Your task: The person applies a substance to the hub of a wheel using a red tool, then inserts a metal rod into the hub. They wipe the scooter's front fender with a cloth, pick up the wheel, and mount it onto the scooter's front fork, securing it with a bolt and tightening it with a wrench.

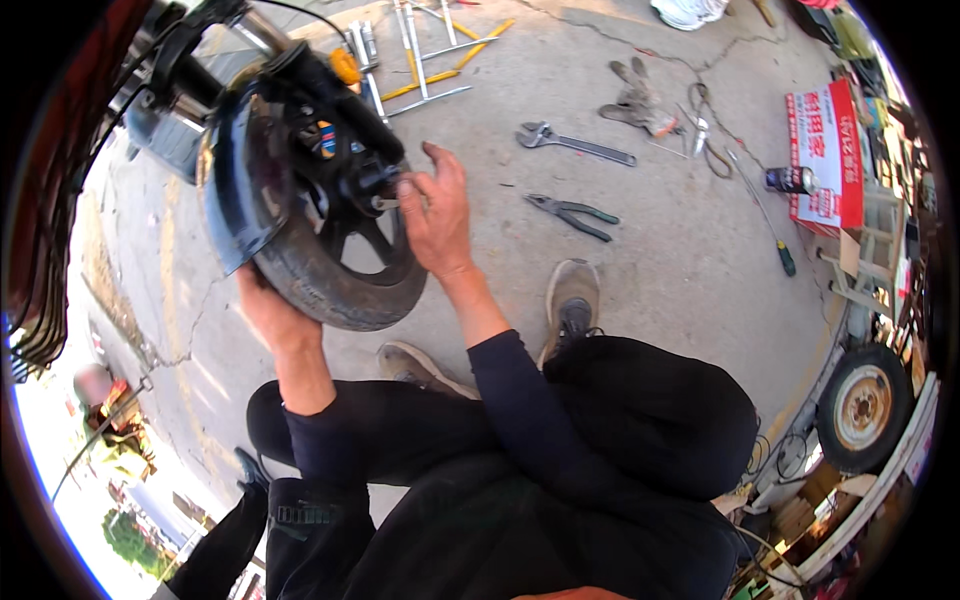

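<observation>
The front wheel of a motorcycle or scooter, with its black tyre (350,300), hangs from the fork (335,105) at the upper left. A dark glossy fender (235,185) covers the tyre's left side. My left hand (282,318) grips the tyre low on its left, and its fingers are mostly hidden behind the rubber. At the hub, my right hand (437,220) has its thumb and fingers closed on the end of the metal axle (383,203). Right of it on the concrete lie an adjustable wrench (575,143) and pliers (575,215).
Several wrenches (415,50) lie beyond the wheel. Rightward are a work glove (635,97), scissors (715,155), a screwdriver (785,258), a spray can (790,180) and a red-white carton (828,150). A spare wheel (862,408) stands far right. Another person (118,420) is at the left.
</observation>
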Tool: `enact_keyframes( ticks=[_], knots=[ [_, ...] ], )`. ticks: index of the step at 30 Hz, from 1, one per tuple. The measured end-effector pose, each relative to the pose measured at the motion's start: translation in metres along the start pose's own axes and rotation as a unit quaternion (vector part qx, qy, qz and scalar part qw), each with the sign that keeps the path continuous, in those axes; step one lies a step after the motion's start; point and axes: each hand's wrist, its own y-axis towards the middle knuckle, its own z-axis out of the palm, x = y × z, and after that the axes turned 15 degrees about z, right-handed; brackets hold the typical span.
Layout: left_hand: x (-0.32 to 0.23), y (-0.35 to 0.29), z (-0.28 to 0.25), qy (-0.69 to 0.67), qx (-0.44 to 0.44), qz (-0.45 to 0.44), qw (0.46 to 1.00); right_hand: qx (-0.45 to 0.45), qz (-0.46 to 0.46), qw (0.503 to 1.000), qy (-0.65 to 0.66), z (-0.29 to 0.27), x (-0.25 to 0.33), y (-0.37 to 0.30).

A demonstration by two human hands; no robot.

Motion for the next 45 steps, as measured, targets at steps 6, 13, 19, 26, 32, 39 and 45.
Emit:
enact_keyframes(
  ticks=[6, 13, 19, 26, 32, 39, 45],
  knots=[
    [-0.002, -0.002, 0.001, 0.032, 0.006, 0.018, 0.999, 0.002, 0.011, 1.0, 0.024, 0.0, 0.003, -0.001],
    [0.004, -0.001, 0.002, 0.03, -0.01, 0.015, 0.999, 0.001, 0.012, 1.0, 0.0, -0.001, -0.013, 0.001],
    [-0.007, -0.013, 0.005, 0.005, 0.002, 0.022, 1.0, -0.006, 0.027, 0.996, 0.082, 0.007, 0.004, 0.0],
    [-0.005, -0.014, 0.006, -0.003, 0.007, 0.021, 1.0, 0.02, 0.036, 0.998, 0.039, 0.004, -0.005, -0.005],
    [-0.008, -0.015, 0.01, 0.031, 0.014, 0.021, 0.999, 0.017, 0.04, 0.999, 0.028, 0.006, 0.0, -0.002],
    [-0.008, -0.021, 0.013, 0.101, 0.153, 0.118, 0.976, -0.006, -0.183, 0.978, -0.097, 0.015, 0.063, 0.048],
    [-0.003, -0.017, 0.01, 0.154, 0.139, 0.123, 0.971, -0.016, -0.206, 0.953, -0.22, 0.029, 0.07, 0.077]
  ],
)
